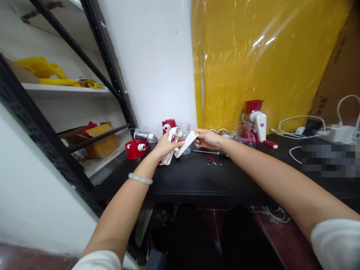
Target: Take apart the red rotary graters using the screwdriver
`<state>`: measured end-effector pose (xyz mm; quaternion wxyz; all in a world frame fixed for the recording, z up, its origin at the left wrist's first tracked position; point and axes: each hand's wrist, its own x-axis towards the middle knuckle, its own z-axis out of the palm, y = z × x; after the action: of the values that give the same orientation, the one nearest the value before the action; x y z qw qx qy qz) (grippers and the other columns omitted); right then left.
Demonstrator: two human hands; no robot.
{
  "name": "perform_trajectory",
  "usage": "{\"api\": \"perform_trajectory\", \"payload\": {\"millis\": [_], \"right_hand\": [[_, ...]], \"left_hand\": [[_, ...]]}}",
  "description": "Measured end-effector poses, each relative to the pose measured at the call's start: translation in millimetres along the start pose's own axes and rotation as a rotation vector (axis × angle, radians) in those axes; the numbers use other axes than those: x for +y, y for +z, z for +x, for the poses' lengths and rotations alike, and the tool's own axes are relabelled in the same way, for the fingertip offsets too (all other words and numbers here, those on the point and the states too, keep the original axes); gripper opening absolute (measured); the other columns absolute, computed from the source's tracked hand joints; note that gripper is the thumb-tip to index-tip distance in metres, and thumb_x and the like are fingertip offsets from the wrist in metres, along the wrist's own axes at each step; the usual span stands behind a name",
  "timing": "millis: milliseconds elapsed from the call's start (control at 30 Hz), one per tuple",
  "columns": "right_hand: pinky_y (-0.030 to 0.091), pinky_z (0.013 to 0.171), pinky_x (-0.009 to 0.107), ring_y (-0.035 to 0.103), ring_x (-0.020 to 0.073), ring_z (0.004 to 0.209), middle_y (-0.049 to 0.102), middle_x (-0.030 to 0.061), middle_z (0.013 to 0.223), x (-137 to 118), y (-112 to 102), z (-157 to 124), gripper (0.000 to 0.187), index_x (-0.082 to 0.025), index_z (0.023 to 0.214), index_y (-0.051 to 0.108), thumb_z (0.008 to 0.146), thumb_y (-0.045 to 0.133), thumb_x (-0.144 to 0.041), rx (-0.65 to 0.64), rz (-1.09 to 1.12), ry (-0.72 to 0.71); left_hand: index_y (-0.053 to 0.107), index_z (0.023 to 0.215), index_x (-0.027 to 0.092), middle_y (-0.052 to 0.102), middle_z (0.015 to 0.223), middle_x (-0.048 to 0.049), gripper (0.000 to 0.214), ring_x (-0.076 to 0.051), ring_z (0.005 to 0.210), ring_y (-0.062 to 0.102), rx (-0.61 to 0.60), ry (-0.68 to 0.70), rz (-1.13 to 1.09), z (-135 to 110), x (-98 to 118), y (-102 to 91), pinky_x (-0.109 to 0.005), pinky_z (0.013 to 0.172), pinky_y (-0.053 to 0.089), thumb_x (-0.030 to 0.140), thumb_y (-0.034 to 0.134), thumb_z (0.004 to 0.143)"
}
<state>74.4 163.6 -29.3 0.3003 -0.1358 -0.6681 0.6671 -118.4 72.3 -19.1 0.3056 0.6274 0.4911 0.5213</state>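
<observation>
My left hand (164, 145) is closed around a white plastic frame piece (168, 157) with some red on it, held up over the black table. In my right hand (207, 139) is the upper end of a flat white plastic piece (186, 144), pinched in the fingers. This flat piece slants down to the left, close beside the frame piece; whether they touch, I cannot tell. Below my right hand lies a screwdriver (205, 152), its handle partly behind my forearm. Near it are a small red part (210, 159) and several tiny screws (215, 163).
A red and white rotary grater (258, 125) stands at the back right. Red housing (135, 150) and a metal grating drum (142, 135) sit at the left. A clear plastic cup (184, 129) is behind my hands. White cables (303, 117) run along the right; a shelf rack (109, 63) borders the left.
</observation>
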Motion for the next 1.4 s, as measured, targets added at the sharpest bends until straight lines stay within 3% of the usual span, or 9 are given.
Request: {"api": "perform_trajectory", "payload": {"millis": [200, 300, 433, 633, 767, 900, 1100, 1267, 1400], "right_hand": [[0.039, 0.053, 0.023, 0.048, 0.0097, 0.053, 0.048, -0.0047, 0.059, 1, 17, 32, 0.017, -0.020, 0.078, 0.046, 0.079, 0.063, -0.024, 0.059, 0.036, 0.080], [0.047, 0.061, 0.026, 0.059, 0.0130, 0.069, 0.061, 0.0012, 0.086, 6, 24, 36, 0.025, -0.023, 0.096, 0.051, 0.075, 0.064, -0.022, 0.180, 0.018, -0.084], [0.051, 0.075, 0.032, 0.061, 0.0168, 0.092, 0.059, 0.0063, 0.119, 10, 35, 37, 0.037, -0.024, 0.110, 0.057, 0.074, 0.064, -0.021, 0.282, -0.326, -0.395], [0.047, 0.083, 0.034, 0.061, 0.0183, 0.085, 0.066, 0.0081, 0.099, 0, 38, 57, 0.018, -0.018, 0.098, 0.066, 0.084, 0.055, -0.021, 0.377, -0.808, -0.580], [0.044, 0.083, 0.032, 0.058, 0.0190, 0.087, 0.064, 0.0108, 0.099, -3, 21, 80, 0.017, -0.015, 0.094, 0.068, 0.087, 0.054, -0.021, 0.347, -1.100, -0.496], [0.043, 0.079, 0.027, 0.061, 0.0180, 0.087, 0.069, 0.0086, 0.097, 18, 7, 105, 0.018, -0.015, 0.097, 0.070, 0.089, 0.056, -0.023, 0.176, -1.324, -0.196], [0.041, 0.074, 0.023, 0.065, 0.0191, 0.090, 0.073, 0.0077, 0.097, 60, 12, 134, 0.019, -0.016, 0.098, 0.073, 0.080, 0.067, -0.019, 0.045, -1.466, -0.042], [0.042, 0.077, 0.024, 0.065, 0.0207, 0.096, 0.073, 0.0092, 0.103, 64, 17, 142, 0.023, -0.019, 0.104, 0.074, 0.085, 0.061, -0.018, -0.057, -1.569, 0.030], [0.044, 0.080, 0.028, 0.064, 0.0249, 0.101, 0.070, 0.0137, 0.110, 67, 20, 140, 0.027, -0.017, 0.107, 0.073, 0.089, 0.055, -0.026, -0.051, -1.636, 0.055]], "left_hand": [[0.061, 0.089, 0.013, 0.064, 0.068, -0.0027, 0.034, -0.014, 0.058, 0.061, -0.046, -0.127, -0.215, -1, -11, -8.9, -0.018, 0.040, 0.042, 0.017, 0.082, 0.062], [0.060, 0.082, 0.012, 0.062, 0.066, -0.0026, 0.023, -0.012, 0.055, 0.060, 0.033, -0.226, -0.362, 1, -12, -14.3, -0.017, 0.039, 0.040, 0.015, 0.077, 0.068], [0.060, 0.084, 0.011, 0.064, 0.069, -0.0042, 0.017, -0.012, 0.054, 0.061, 0.081, -0.297, -0.454, 3, -8, -18.5, -0.016, 0.037, 0.040, 0.009, 0.072, 0.073], [0.061, 0.086, 0.010, 0.066, 0.071, -0.0073, 0.009, -0.016, 0.061, 0.067, 0.049, -0.406, -0.580, 1, -6, -25.5, -0.017, 0.038, 0.045, 0.010, 0.066, 0.079], [0.061, 0.091, 0.012, 0.066, 0.074, -0.0059, 0.012, -0.017, 0.065, 0.070, 0.229, -0.395, -0.638, 2, -11, -46.5, -0.018, 0.038, 0.047, 0.017, 0.066, 0.082], [0.060, 0.088, 0.011, 0.064, 0.068, -0.0034, 0.012, -0.014, 0.056, 0.067, 0.399, -0.387, -0.660, 6, -17, -67.0, -0.016, 0.035, 0.045, 0.020, 0.065, 0.083], [0.061, 0.083, 0.010, 0.063, 0.063, -0.0031, 0.006, -0.016, 0.057, 0.068, 0.388, -0.412, -0.654, 9, -22, -64.6, -0.016, 0.034, 0.046, 0.016, 0.061, 0.085], [0.062, 0.087, 0.009, 0.065, 0.067, -0.0043, 0.006, -0.015, 0.056, 0.068, 0.382, -0.431, -0.617, 8, -26, -60.7, -0.017, 0.034, 0.046, 0.014, 0.062, 0.084], [0.062, 0.087, 0.009, 0.065, 0.068, -0.0037, 0.007, -0.014, 0.055, 0.067, 0.385, -0.433, -0.588, 8, -30, -61.8, -0.016, 0.034, 0.046, 0.016, 0.062, 0.085]]}}
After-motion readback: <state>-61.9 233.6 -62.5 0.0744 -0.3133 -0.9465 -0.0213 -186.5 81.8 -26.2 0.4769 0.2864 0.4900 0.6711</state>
